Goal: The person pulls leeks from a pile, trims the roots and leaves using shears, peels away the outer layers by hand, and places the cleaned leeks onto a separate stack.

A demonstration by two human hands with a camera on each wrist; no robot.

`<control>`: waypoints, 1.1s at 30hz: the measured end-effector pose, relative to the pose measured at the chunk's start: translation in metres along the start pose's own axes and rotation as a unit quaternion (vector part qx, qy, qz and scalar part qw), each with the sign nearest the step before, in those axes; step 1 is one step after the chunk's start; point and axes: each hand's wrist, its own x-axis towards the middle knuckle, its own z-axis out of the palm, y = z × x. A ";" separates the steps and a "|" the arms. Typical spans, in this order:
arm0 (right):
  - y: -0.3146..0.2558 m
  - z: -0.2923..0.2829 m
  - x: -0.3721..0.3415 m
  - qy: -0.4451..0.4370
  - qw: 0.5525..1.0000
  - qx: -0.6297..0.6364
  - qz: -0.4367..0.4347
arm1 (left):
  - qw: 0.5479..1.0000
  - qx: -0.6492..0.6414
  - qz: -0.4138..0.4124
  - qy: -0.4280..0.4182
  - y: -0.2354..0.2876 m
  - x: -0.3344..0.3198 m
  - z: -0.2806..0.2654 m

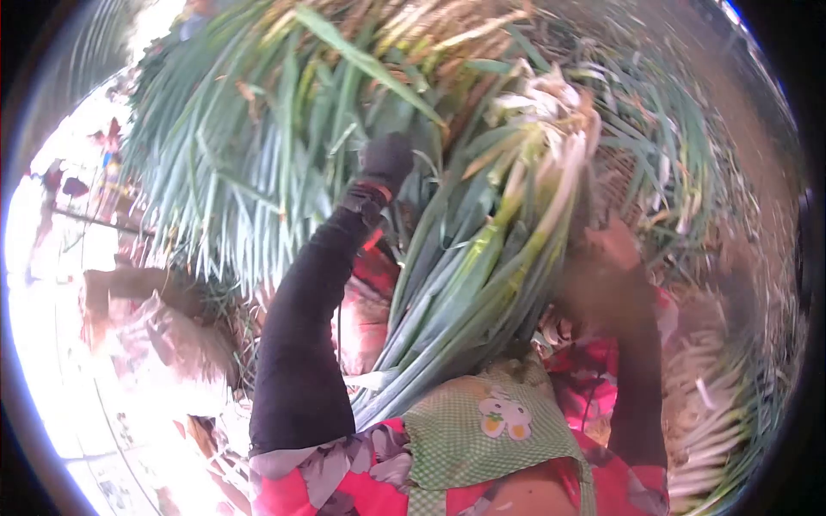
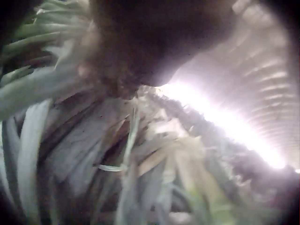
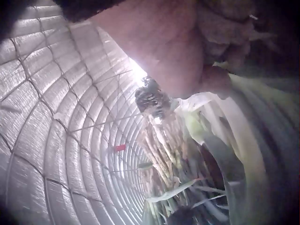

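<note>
Left hand [image 1: 387, 159]: is showing as a dark, rounded shape, resting among leaves of the large onion heap [image 1: 249, 163]; whether its fingers are spreading or pinching a leaf, one cannot tell; an orange-red wristband [image 1: 376, 191] is circling the wrist over a dark sleeve [image 1: 297, 344].

Right hand [image 1: 615, 245]: is touching the pale stalks of the onion bundle, as the right wrist view is showing; whether its fingers are curling round them, one cannot tell, blur and shadow covering them.

Onion bundle [image 1: 490, 245]: is lying aslant between the two arms, its pale end pointing to the upper right, its leaves running down to the lower left above the lap; the stalks are shading from white through yellow-green to deep blue-green; papery, frayed husks [image 1: 551, 90] are clinging to the pale end; the leaves are appearing long, smooth, tapering.

Outward: the large heap is spreading beyond the left arm, its leaves hanging like a thick fringe, straw-coloured stems mixing in at the top; a second heap [image 1: 680, 146] is lying at the right; slender whitish stalks [image 1: 701, 404] are lying at lower right; a green checked apron [image 1: 452, 421], bearing a white rabbit motif [image 1: 506, 417], is covering pink-and-grey patterned clothing [image 1: 284, 486]; a ribbed, silvery sheet [image 3: 61, 108] is curving behind.
</note>
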 end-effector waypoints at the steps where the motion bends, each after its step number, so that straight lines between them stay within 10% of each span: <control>1: -0.014 -0.007 -0.005 0.010 0.999 -0.016 0.025 | 0.999 -0.025 -0.007 -0.030 -0.003 -0.017 -0.021; 4: -0.001 0.000 -0.005 0.034 0.996 -0.081 0.027 | 0.981 -0.128 -0.132 0.059 -0.055 -0.087 -0.052; 5: 0.022 0.010 0.002 -0.004 0.992 -0.123 0.039 | 0.945 -0.228 -0.050 0.229 -0.111 -0.120 -0.039; 6: 0.008 0.007 -0.006 -0.001 0.994 -0.109 0.017 | 0.824 -0.457 -0.270 0.196 -0.152 -0.158 -0.056; 8: -0.035 0.003 -0.034 0.001 0.996 -0.080 -0.030 | 0.753 -0.436 -0.418 0.260 -0.185 -0.232 -0.128; 9: -0.032 0.012 -0.039 0.019 0.995 -0.081 -0.047 | 0.854 -0.272 -0.346 0.276 -0.204 -0.272 -0.131; 11: -0.030 0.018 -0.050 -0.001 1.000 -0.001 -0.028 | 0.819 -0.309 -0.349 0.334 -0.248 -0.349 -0.119; 14: 0.005 0.029 -0.044 0.042 0.997 -0.023 -0.055 | 0.728 -0.441 -0.450 0.270 -0.283 -0.419 -0.113; 16: -0.008 0.026 -0.044 0.036 0.998 0.023 -0.036 | 0.707 -0.513 -0.449 0.187 -0.206 -0.388 -0.143; 18: -0.083 0.009 -0.058 -0.035 0.985 0.164 0.045 | 0.761 -0.533 -0.351 0.116 -0.127 -0.335 -0.168; 22: -0.185 0.038 -0.061 -0.110 0.951 0.226 -0.180 | 0.832 -0.534 -0.105 0.105 -0.063 -0.249 -0.194; 30: -0.190 0.172 -0.004 -0.071 0.987 -0.059 -0.131 | 0.808 -0.500 -0.254 0.179 -0.098 -0.277 -0.269; 32: -0.186 0.179 -0.003 -0.069 0.989 -0.062 -0.113 | 0.972 0.056 -0.132 0.184 -0.164 -0.313 -0.279; 33: -0.185 0.180 -0.003 -0.061 0.988 -0.066 -0.122 | 0.938 -0.017 -0.271 0.214 -0.178 -0.328 -0.285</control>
